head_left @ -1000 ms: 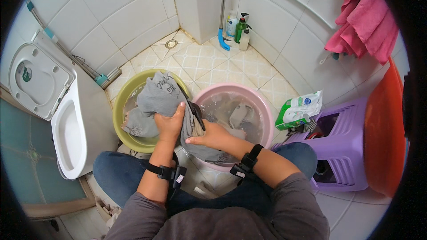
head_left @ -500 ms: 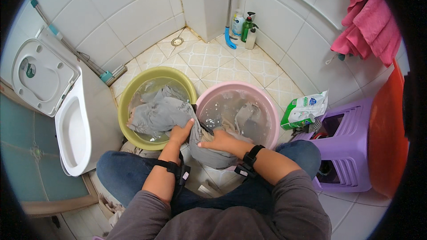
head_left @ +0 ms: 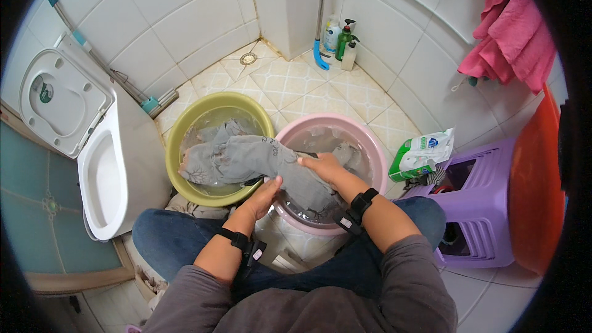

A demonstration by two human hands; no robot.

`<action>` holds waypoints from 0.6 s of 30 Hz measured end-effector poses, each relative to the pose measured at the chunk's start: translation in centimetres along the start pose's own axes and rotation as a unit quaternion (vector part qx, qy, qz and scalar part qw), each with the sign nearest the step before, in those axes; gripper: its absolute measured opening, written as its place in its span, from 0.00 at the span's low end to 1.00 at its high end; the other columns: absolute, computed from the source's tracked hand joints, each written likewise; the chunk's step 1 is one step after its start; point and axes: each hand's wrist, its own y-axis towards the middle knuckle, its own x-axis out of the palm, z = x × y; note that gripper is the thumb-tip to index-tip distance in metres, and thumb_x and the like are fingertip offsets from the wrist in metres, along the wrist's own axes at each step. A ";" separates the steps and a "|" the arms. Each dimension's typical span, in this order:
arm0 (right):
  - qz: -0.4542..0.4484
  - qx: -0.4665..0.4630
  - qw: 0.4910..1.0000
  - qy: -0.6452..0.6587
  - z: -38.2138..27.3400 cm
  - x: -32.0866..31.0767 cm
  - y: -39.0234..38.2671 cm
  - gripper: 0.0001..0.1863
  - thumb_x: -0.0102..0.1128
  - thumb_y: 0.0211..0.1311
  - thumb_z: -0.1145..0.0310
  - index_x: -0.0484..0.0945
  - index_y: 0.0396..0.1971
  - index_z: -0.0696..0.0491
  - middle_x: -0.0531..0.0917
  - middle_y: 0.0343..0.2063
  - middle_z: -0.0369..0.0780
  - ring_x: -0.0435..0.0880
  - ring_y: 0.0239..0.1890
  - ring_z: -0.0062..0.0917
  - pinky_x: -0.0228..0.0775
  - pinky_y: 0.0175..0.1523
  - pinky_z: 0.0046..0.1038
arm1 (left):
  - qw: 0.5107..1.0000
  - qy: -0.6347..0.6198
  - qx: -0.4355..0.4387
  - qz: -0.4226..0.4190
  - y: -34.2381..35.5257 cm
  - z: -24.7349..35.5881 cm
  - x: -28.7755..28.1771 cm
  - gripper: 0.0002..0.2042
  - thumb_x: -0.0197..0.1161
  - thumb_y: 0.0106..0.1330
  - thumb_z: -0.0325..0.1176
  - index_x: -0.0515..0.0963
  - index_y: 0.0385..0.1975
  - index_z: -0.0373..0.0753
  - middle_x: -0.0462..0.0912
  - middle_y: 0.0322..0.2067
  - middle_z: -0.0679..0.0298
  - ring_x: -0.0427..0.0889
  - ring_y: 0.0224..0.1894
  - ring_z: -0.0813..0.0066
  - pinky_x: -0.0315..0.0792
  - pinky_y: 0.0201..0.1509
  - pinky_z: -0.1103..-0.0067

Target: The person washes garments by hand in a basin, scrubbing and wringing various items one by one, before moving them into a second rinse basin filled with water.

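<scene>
A wet grey garment [head_left: 240,155] with dark printed marks stretches across two basins of water. Its left part lies in the yellow-green basin [head_left: 174,139] and its right part hangs over the near side of the pink basin [head_left: 380,176]. My left hand [head_left: 265,196] grips the garment's near edge between the basins, thumb on top. On its far edge, above the pink basin, my right hand [head_left: 324,169] is closed around the cloth. More pale cloth [head_left: 350,157] sits in the cloudy water of the pink basin.
At left stands a white toilet [head_left: 103,179] with its lid raised. Bottles [head_left: 343,43] and a blue-ended pole [head_left: 320,55] are by the far wall. On the right are a green-and-white packet [head_left: 422,154], purple stools [head_left: 478,203] and a hanging pink towel [head_left: 509,37].
My right hand has moved away from me and right, my left hand nearer and slightly right. The bunched garment is now drawn out lengthwise, its right part over the pink basin.
</scene>
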 end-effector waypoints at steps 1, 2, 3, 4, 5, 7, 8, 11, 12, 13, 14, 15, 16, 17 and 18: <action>-0.031 0.006 0.998 0.061 -0.4 -0.5 0.1 0.44 0.65 0.45 0.43 0.72 0.47 0.73 0.77 0.46 0.61 0.78 0.51 0.41 0.71 0.53 0.32 | 0.997 -0.023 0.023 -0.069 0.0 -0.2 0.2 0.35 0.57 0.64 0.58 0.64 0.60 0.34 0.70 0.57 0.59 0.67 0.59 0.67 0.58 0.64 0.73; -0.029 0.005 0.998 0.061 -0.8 -0.7 0.1 0.44 0.65 0.45 0.43 0.72 0.47 0.73 0.77 0.46 0.61 0.78 0.51 0.41 0.71 0.53 0.32 | 0.992 -0.013 0.044 -0.121 0.0 -0.3 0.4 0.43 0.59 0.60 0.61 0.56 0.66 0.34 0.61 0.64 0.57 0.60 0.65 0.59 0.53 0.69 0.70; -0.014 -0.006 0.998 0.057 -1.2 -0.8 0.0 0.42 0.65 0.46 0.44 0.73 0.46 0.73 0.78 0.44 0.59 0.79 0.49 0.41 0.71 0.51 0.33 | 0.991 -0.012 0.044 -0.124 0.0 -0.5 0.8 0.43 0.59 0.60 0.61 0.56 0.66 0.34 0.61 0.64 0.57 0.60 0.65 0.59 0.53 0.69 0.70; 0.002 -0.016 0.998 0.054 -1.3 -0.8 -0.1 0.40 0.64 0.47 0.46 0.74 0.44 0.73 0.80 0.42 0.58 0.80 0.47 0.41 0.72 0.49 0.33 | 0.988 0.071 0.059 -0.125 -0.6 0.0 1.8 0.45 0.61 0.58 0.61 0.55 0.66 0.34 0.60 0.64 0.56 0.59 0.66 0.61 0.52 0.69 0.70; 0.004 -0.015 0.998 0.054 -1.4 -0.7 -0.2 0.40 0.64 0.47 0.46 0.74 0.44 0.73 0.80 0.42 0.58 0.80 0.47 0.41 0.72 0.49 0.33 | 0.978 0.152 0.074 -0.124 -1.0 0.3 2.9 0.47 0.62 0.56 0.62 0.54 0.66 0.33 0.59 0.65 0.54 0.58 0.66 0.62 0.51 0.69 0.70; 0.061 -0.019 0.997 0.036 -1.7 0.0 -0.5 0.39 0.63 0.48 0.46 0.75 0.45 0.71 0.80 0.42 0.58 0.81 0.46 0.41 0.71 0.49 0.34 | 0.973 0.166 0.133 -0.094 -0.8 0.1 5.0 0.42 0.68 0.55 0.54 0.60 0.62 0.30 0.68 0.60 0.55 0.66 0.61 0.63 0.59 0.66 0.72; 0.060 -0.020 0.997 0.036 -2.4 0.8 -0.9 0.39 0.63 0.48 0.46 0.75 0.45 0.71 0.80 0.42 0.58 0.81 0.46 0.41 0.71 0.49 0.34 | 0.975 0.180 0.108 -0.077 -0.5 0.0 5.4 0.41 0.69 0.55 0.53 0.62 0.61 0.30 0.68 0.59 0.55 0.66 0.61 0.64 0.59 0.66 0.73; 0.052 -0.079 0.993 -0.072 -5.6 2.5 -3.6 0.39 0.62 0.50 0.45 0.73 0.48 0.68 0.80 0.43 0.57 0.80 0.46 0.43 0.70 0.52 0.35 | 0.982 0.168 0.069 -0.052 0.6 -0.7 5.5 0.38 0.71 0.54 0.50 0.66 0.59 0.31 0.69 0.59 0.53 0.66 0.61 0.65 0.58 0.67 0.75; -0.005 -0.105 0.992 -0.075 -7.3 2.8 -5.3 0.39 0.61 0.52 0.45 0.72 0.50 0.67 0.78 0.45 0.57 0.78 0.49 0.44 0.68 0.55 0.34 | 0.983 0.152 0.074 -0.069 1.4 -1.2 5.0 0.37 0.70 0.55 0.49 0.66 0.60 0.31 0.69 0.59 0.53 0.66 0.62 0.65 0.58 0.66 0.74; -0.057 -0.129 0.987 -0.077 -8.4 2.7 -6.6 0.38 0.60 0.54 0.45 0.71 0.52 0.66 0.76 0.48 0.57 0.76 0.53 0.44 0.66 0.58 0.34 | 0.983 0.137 0.079 -0.091 2.3 -1.8 5.0 0.36 0.69 0.57 0.49 0.65 0.60 0.32 0.69 0.59 0.53 0.66 0.62 0.65 0.59 0.66 0.74; -0.055 -0.128 0.987 -0.078 -8.8 2.9 -7.3 0.38 0.60 0.54 0.45 0.71 0.52 0.66 0.76 0.48 0.57 0.76 0.53 0.44 0.66 0.58 0.34 | 0.974 0.182 0.113 -0.069 2.8 -2.1 5.1 0.33 0.67 0.60 0.47 0.66 0.60 0.33 0.69 0.59 0.55 0.65 0.63 0.64 0.59 0.66 0.73; -0.033 -0.238 0.967 -0.089 -9.0 3.1 -7.8 0.34 0.58 0.58 0.49 0.70 0.54 0.63 0.76 0.49 0.54 0.74 0.55 0.41 0.64 0.60 0.33 | 0.974 0.182 0.113 -0.071 3.1 -2.3 5.0 0.33 0.67 0.60 0.47 0.66 0.60 0.33 0.69 0.59 0.55 0.65 0.63 0.64 0.59 0.66 0.73; -0.004 -0.343 0.934 -0.101 -9.2 2.7 -8.5 0.30 0.57 0.63 0.54 0.69 0.57 0.61 0.76 0.51 0.52 0.72 0.57 0.39 0.61 0.62 0.33 | 0.983 0.124 0.121 -0.066 3.1 -1.8 5.7 0.32 0.66 0.60 0.46 0.66 0.60 0.34 0.70 0.58 0.55 0.66 0.61 0.64 0.61 0.65 0.72; -0.003 -0.341 0.935 -0.101 -9.9 2.5 -9.1 0.30 0.57 0.63 0.54 0.69 0.57 0.61 0.76 0.51 0.52 0.72 0.57 0.39 0.61 0.62 0.33 | 0.988 0.067 0.128 -0.055 2.7 -1.1 6.2 0.31 0.66 0.60 0.45 0.67 0.59 0.34 0.70 0.57 0.56 0.68 0.60 0.64 0.62 0.64 0.71; -0.033 -0.372 0.920 -0.116 -10.8 2.0 -9.5 0.28 0.56 0.64 0.55 0.69 0.56 0.60 0.74 0.52 0.52 0.71 0.59 0.38 0.60 0.63 0.33 | 0.990 0.008 0.134 -0.043 2.2 -0.2 6.5 0.30 0.65 0.61 0.45 0.67 0.59 0.35 0.71 0.57 0.56 0.69 0.59 0.64 0.63 0.63 0.71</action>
